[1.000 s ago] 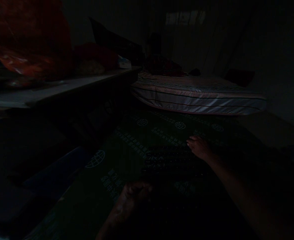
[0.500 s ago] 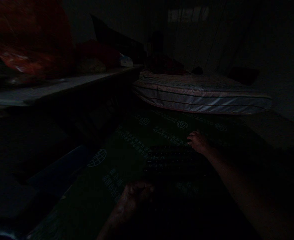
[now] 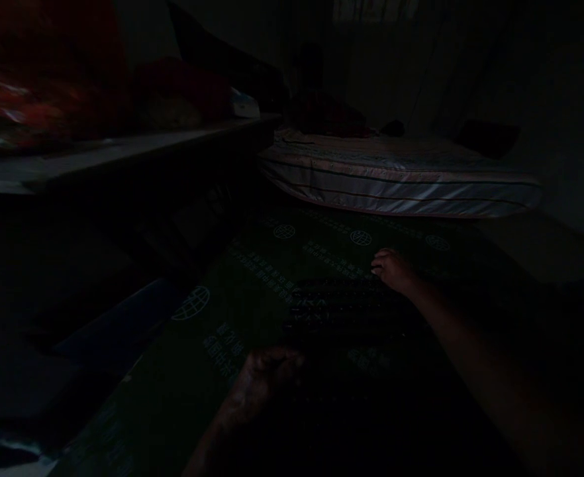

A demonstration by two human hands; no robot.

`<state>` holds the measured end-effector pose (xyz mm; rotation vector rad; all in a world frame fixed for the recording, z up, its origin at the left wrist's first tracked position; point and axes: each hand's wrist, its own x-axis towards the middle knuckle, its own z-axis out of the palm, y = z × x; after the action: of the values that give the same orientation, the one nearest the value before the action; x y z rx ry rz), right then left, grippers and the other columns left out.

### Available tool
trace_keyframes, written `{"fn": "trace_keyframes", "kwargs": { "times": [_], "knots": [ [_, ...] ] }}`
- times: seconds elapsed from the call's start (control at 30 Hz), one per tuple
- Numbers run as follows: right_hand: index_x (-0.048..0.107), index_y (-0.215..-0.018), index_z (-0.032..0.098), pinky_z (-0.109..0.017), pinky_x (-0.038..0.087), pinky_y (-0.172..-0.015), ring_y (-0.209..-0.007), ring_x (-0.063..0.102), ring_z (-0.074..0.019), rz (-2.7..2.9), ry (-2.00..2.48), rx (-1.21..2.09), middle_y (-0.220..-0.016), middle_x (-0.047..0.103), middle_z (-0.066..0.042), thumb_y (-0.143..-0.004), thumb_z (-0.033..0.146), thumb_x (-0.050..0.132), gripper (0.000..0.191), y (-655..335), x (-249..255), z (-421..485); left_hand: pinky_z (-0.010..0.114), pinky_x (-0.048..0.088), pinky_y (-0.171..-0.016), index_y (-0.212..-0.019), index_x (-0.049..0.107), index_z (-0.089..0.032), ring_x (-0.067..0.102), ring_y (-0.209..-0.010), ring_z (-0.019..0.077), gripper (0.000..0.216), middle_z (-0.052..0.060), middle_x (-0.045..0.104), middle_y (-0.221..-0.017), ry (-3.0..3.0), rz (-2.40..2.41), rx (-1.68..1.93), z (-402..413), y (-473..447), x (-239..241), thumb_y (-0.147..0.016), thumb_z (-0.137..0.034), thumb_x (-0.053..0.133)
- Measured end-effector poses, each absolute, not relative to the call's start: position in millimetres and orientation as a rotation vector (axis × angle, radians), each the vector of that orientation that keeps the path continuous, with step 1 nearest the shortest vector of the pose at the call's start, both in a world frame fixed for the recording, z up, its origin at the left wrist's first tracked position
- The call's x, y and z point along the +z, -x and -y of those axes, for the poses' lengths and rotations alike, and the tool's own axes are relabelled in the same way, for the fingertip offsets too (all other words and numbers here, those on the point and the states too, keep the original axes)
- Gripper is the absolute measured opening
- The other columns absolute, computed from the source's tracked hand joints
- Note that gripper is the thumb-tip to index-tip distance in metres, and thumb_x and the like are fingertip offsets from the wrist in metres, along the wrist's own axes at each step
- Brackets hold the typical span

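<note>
The light is very low, so little detail shows. The right hand [image 3: 394, 270] is bare, and its fingers [image 3: 379, 264] are the clearest part, with the nails just readable at the tips. Behind those fingers the wrist [image 3: 416, 295] and right forearm [image 3: 471, 351] are bare too, dimming towards the elbow. The left hand [image 3: 267, 374] is also bare. Its fingers [image 3: 285, 360] are only faint rounded shapes, and the knuckles behind them show as small bumps. Farther back from those fingers, the bare left forearm [image 3: 212, 444] is lost in shadow. It is too dark to tell if a ring, watch or sleeve is worn.
</note>
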<state>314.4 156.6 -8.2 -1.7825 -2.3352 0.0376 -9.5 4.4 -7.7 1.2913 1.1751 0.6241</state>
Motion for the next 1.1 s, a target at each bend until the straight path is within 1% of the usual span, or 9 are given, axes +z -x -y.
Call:
{"fn": "trace_keyframes", "kwargs": {
  "times": [0.17, 0.23, 0.3, 0.4, 0.47, 0.63, 0.77, 0.87, 1.1],
  "knots": [
    [0.072, -0.086, 0.023, -0.037, 0.043, -0.096, -0.108, 0.056, -0.0207, 2.327, 1.675, 0.118, -0.110, 0.065, -0.004, -0.078, 0.017, 0.063, 0.014, -312.4, 8.7, -103.8, 0.021, 0.041, -0.054, -0.074, 0.069, -0.017, 0.053, -0.059, 0.0121, 0.034, 0.001, 0.063, -0.065, -1.305, -1.196, 0.645, -5.5, 4.9, -2.2, -0.073, -0.050, 0.062],
    [0.072, -0.086, 0.023, -0.041, 0.046, -0.094, -0.107, 0.058, -0.0221, 2.283, 1.484, 0.272, -0.109, 0.066, -0.005, -0.076, 0.017, 0.065, 0.014, -310.9, 8.8, -68.6, 0.021, 0.042, -0.053, -0.075, 0.069, -0.017, 0.054, -0.058, 0.0126, 0.033, 0.001, 0.063, -0.064, -1.319, -1.213, 0.648, -5.7, 3.5, -0.4, -0.072, -0.049, 0.062],
    [0.072, -0.087, 0.024, -0.043, 0.047, -0.093, -0.107, 0.059, -0.0227, 2.231, 1.385, 0.408, -0.106, 0.068, -0.005, -0.075, 0.018, 0.065, 0.014, -309.8, 4.9, -32.0, 0.021, 0.042, -0.052, -0.073, 0.069, -0.017, 0.055, -0.057, 0.0131, 0.033, 0.002, 0.064, -0.064, -1.330, -1.240, 0.643, -5.8, 2.3, 1.2, -0.071, -0.049, 0.062],
    [0.073, -0.088, 0.024, -0.043, 0.050, -0.090, -0.108, 0.059, -0.0236, 2.144, 1.359, 0.554, -0.105, 0.069, -0.006, -0.076, 0.020, 0.065, 0.014, -310.1, -3.7, 12.5, 0.022, 0.043, -0.052, -0.075, 0.069, -0.017, 0.057, -0.058, 0.0138, 0.031, 0.002, 0.065, -0.064, -1.335, -1.255, 0.648, -6.0, 1.0, 1.8, -0.070, -0.047, 0.062],
    [0.073, -0.087, 0.024, -0.043, 0.051, -0.090, -0.107, 0.060, -0.0241, 2.095, 1.380, 0.586, -0.102, 0.070, -0.006, -0.076, 0.021, 0.065, 0.014, -312.1, -8.8, 31.3, 0.021, 0.044, -0.053, -0.075, 0.070, -0.017, 0.057, -0.059, 0.0136, 0.031, 0.002, 0.066, -0.065, -1.328, -1.248, 0.661, -6.2, 0.6, 1.2, -0.069, -0.047, 0.063],
    [0.074, -0.085, 0.024, -0.044, 0.052, -0.088, -0.103, 0.062, -0.0246, 2.011, 1.423, 0.602, -0.097, 0.071, -0.006, -0.076, 0.024, 0.065, 0.012, -318.9, -17.2, 51.8, 0.022, 0.045, -0.054, -0.076, 0.070, -0.017, 0.058, -0.060, 0.0138, 0.032, 0.002, 0.067, -0.066, -1.291, -1.259, 0.693, -6.4, -1.0, 1.1, -0.066, -0.047, 0.065],
    [0.074, -0.084, 0.025, -0.043, 0.052, -0.088, -0.104, 0.062, -0.0246, 1.978, 1.438, 0.646, -0.099, 0.071, -0.006, -0.075, 0.024, 0.066, 0.012, -317.9, -22.7, 59.0, 0.022, 0.046, -0.055, -0.073, 0.070, -0.018, 0.058, -0.058, 0.0137, 0.031, 0.002, 0.067, -0.062, -1.293, -1.245, 0.732, -7.8, -2.0, -1.1, -0.063, -0.047, 0.067],
    [0.074, -0.083, 0.025, -0.043, 0.052, -0.089, -0.104, 0.062, -0.0244, 1.964, 1.451, 0.673, -0.099, 0.071, -0.006, -0.074, 0.023, 0.067, 0.012, -314.9, -25.7, 60.7, 0.023, 0.047, -0.056, -0.074, 0.070, -0.017, 0.060, -0.060, 0.0144, 0.032, 0.003, 0.068, -0.065, -1.288, -1.237, 0.763, -8.9, -1.6, -4.1, -0.062, -0.047, 0.067],
    [0.074, -0.082, 0.024, -0.041, 0.052, -0.088, -0.100, 0.063, -0.0228, 1.982, 1.482, 0.707, -0.098, 0.071, -0.006, -0.073, 0.020, 0.067, 0.012, -312.0, -20.9, 59.2, 0.022, 0.045, -0.054, -0.074, 0.070, -0.017, 0.059, -0.059, 0.0145, 0.032, 0.003, 0.067, -0.065, -1.373, -1.250, 0.741, -7.2, -1.4, -0.9, -0.068, -0.048, 0.064]
  ]
}}
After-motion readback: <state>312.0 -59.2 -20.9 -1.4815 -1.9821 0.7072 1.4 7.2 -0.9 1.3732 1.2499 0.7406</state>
